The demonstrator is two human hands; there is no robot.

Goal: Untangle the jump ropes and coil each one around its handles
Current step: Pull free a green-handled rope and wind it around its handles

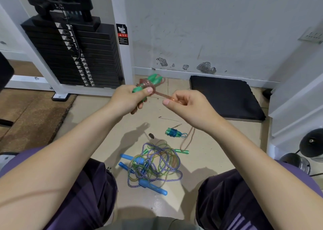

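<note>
Hands are working above the floor point(87, 111), which is carrying everything here. The left hand point(128, 99) is gripping a pair of green handles point(151, 83), fingers curled round them and thumb pressing on the pink rope point(148, 85) that is sitting coiled around them. The right hand point(187, 104) is pinching a taut stretch of that same pink rope between thumb and fingertips, just beside the left hand. Below, on the floor between the person's knees, a tangle of ropes point(155, 161) is lying with blue handles point(153, 187) and a loose green handle point(181, 151) poking out of it. Near it, towards the wall, a small coiled bundle point(173, 132) of blue rope on green handles is resting. A black mat point(225, 97) is lying at the floor's far edge against the wall, and a weight stack point(73, 55) is standing at the far left corner.
</note>
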